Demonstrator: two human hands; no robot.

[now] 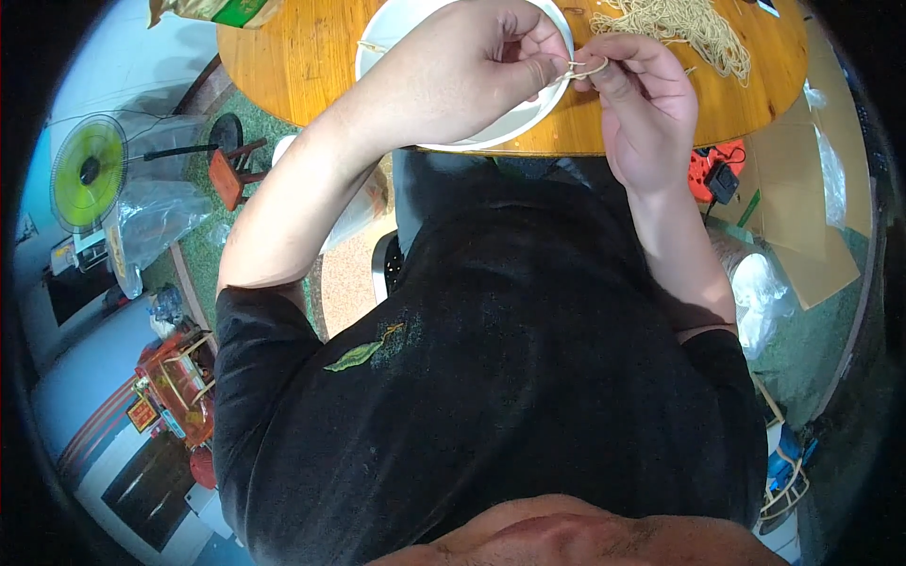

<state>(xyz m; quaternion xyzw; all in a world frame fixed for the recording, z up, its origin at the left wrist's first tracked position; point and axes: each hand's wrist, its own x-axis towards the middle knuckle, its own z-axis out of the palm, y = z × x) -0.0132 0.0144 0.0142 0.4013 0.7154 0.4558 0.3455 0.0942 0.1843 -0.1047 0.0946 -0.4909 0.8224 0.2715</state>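
Between my two hands a thin beige cord is bent into a small loop, above the right rim of a white basin. My left hand pinches the cord with thumb and forefinger, its wrist crossing over the basin. My right hand holds the looped side between thumb and fingers, its palm turned partly upward. Behind my right hand lies a loose heap of the same beige cord on the wooden table. A short pale piece rests at the basin's left rim.
The round wooden table carries a green and tan bag at its far left. A fan and a small red-brown stool stand to the left. On the right are a red power strip and cardboard.
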